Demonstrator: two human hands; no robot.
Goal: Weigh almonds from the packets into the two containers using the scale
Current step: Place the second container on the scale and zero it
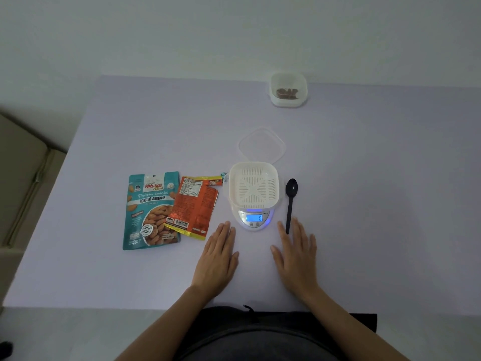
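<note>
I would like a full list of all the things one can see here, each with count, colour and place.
teal packet: 1, teal, flat, far left
orange packet: 1, orange, overlapping the teal packet's right edge
scale: 1, white, blue display lit, centre
slotted container: 1, white, empty, on scale
lid: 1, clear, behind scale
spoon: 1, black, right of scale
far container: 1, white, far table edge, holding brown almonds
table: 1, lilac
left hand: flat on table
right hand: flat on table

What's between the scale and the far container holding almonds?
Head view: a clear lid lies flat just behind the scale; beyond it, bare table up to the far container.
</note>
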